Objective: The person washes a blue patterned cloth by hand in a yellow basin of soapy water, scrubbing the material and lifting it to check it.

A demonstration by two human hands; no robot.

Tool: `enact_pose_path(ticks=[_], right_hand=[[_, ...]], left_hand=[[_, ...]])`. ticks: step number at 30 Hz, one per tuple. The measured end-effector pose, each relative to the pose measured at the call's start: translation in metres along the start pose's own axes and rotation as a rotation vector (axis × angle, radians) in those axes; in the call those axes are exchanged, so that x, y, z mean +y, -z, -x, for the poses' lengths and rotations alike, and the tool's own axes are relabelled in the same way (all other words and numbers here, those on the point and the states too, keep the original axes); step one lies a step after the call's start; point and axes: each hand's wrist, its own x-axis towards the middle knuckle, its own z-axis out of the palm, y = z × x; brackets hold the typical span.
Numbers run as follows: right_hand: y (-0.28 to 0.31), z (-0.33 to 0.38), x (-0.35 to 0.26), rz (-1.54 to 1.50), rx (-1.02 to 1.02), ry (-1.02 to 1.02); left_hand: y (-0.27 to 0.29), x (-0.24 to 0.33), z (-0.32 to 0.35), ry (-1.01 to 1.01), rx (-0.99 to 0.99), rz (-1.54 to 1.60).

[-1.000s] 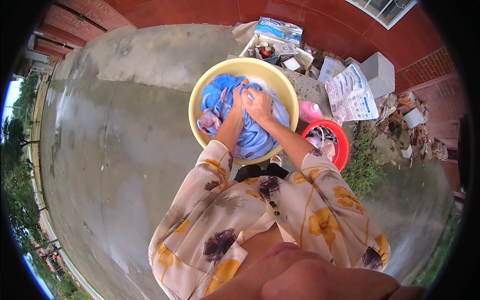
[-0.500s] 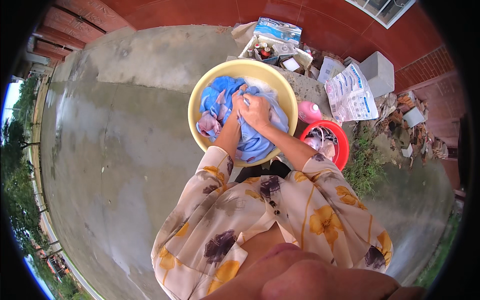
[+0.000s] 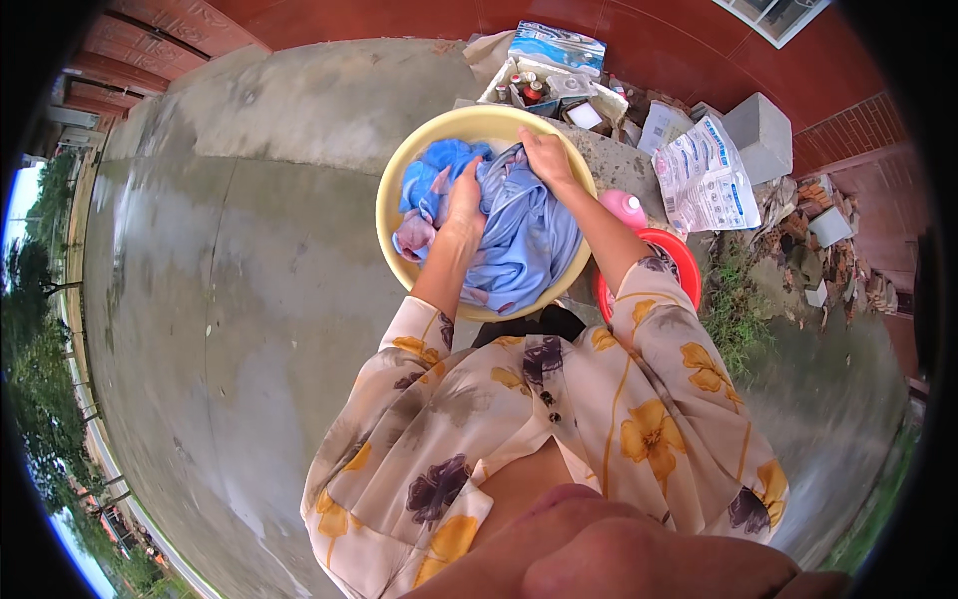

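A wide pale-yellow basin (image 3: 387, 190) holds wet laundry. Light-blue cloth (image 3: 529, 245) fills its right and front, while a brighter blue garment with pinkish patches (image 3: 417, 232) lies bunched at the left. My right hand (image 3: 544, 158) is by the far right rim, its fingers closed on a gathered part of the light-blue cloth. Lower and further left, my left hand (image 3: 465, 200) presses into the folds between the two pieces, gripping the light-blue cloth. Its fingertips are partly hidden by fabric.
Right of the basin are a pink bottle (image 3: 624, 208) and a red bucket (image 3: 687, 268), partly behind my right forearm. Beyond stand a foam box with bottles (image 3: 539, 90), a blue-white carton (image 3: 557, 48) and a white printed bag (image 3: 707, 180). Rubble (image 3: 813, 235) lies further right.
My hands were together over the cloth at the basin's middle. Now they are apart: the right has moved up and right to the rim, drawing light-blue cloth along. Suds at the far side are covered.
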Motion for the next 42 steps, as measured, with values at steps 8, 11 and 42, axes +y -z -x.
enact_pose_path(ticks=[8, 11, 42], right_hand=[[0.006, 0.115, -0.039, 0.154, -0.099, 0.358], [-0.009, 0.105, -0.041, -0.100, -0.085, 0.267], [0.061, 0.068, -0.051, -0.958, -0.463, -0.265]], left_hand=[[0.034, -0.007, 0.069, -0.586, -0.049, -0.588], [0.028, -0.021, 0.024, -0.480, 0.164, -0.236], [0.029, 0.045, 0.072, -1.217, 0.124, -1.131]])
